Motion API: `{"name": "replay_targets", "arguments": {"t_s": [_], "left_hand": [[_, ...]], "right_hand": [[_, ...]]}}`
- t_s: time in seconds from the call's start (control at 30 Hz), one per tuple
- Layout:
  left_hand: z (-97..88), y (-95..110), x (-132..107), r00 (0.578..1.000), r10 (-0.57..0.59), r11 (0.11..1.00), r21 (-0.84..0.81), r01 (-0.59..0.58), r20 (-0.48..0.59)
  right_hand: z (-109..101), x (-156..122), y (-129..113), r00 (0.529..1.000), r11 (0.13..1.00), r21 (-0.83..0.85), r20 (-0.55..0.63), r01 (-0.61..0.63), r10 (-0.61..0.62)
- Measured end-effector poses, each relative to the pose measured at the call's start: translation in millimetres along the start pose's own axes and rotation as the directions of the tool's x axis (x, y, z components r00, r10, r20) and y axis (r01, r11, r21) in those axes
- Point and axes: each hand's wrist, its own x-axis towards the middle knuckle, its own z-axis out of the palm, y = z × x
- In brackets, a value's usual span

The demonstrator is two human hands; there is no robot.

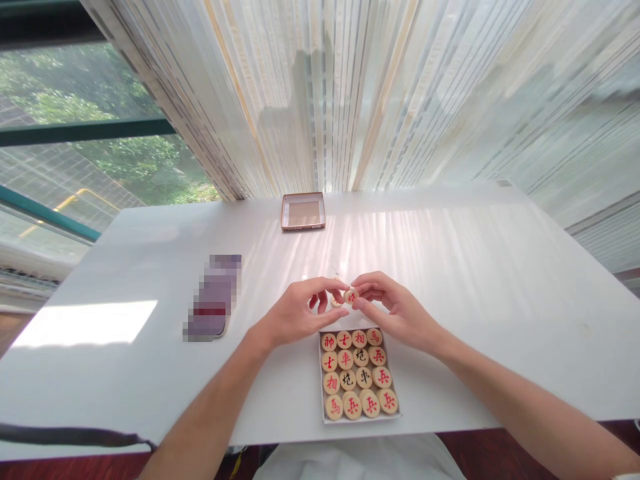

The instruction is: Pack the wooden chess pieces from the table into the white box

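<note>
Between my two hands, above the table just past the box, is a round wooden xiangqi piece [351, 297] with a red character facing me. My right hand [395, 309] grips its right side with thumb and fingers. From the left, the index finger and thumb of my left hand [295, 310] close around its edge. A second pale piece [336, 300] shows partly behind my left fingers; whether it is held or resting I cannot tell. Nearer me, a shallow square box [327, 421] holds rows of xiangqi pieces [345, 360], mostly with red characters and a few with black.
An open, shallow box lid [303, 212] lies at the table's far edge. To the left lies a phone-like object [215, 297], blurred by pixels. The white table [500, 280] meets a striped curtain [320, 100] at the back. A dark strap [75, 435] crosses the front left corner.
</note>
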Motion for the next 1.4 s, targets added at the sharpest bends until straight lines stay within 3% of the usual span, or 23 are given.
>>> {"name": "replay_targets", "arguments": {"t_s": [0.4,0.7,1.07,1.4], "left_hand": [[-9.3,0.8,-1.5,0.979,-0.141,0.989,0.061,0.134,0.149],[-6.4,2.5,0.9,0.993,-0.116,0.993,-0.022,0.116,0.026],[-4.1,2.6,0.4,0.995,-0.09,0.996,-0.001,0.09,0.036],[-3.8,1.7,0.2,0.996,-0.089,0.996,0.002,0.089,0.022]], "right_hand": [[-5.6,1.4,2.9,0.999,1.0,0.008,-0.036,-0.03,0.03],[-2.2,-2.0,2.6,0.982,0.969,0.168,0.086,-0.178,0.166],[2.7,-1.2,2.6,0.995,0.99,0.112,0.052,-0.086,0.08],[1.7,-1.0,1.6,0.995,0.994,0.065,0.045,-0.092,0.089]]}}
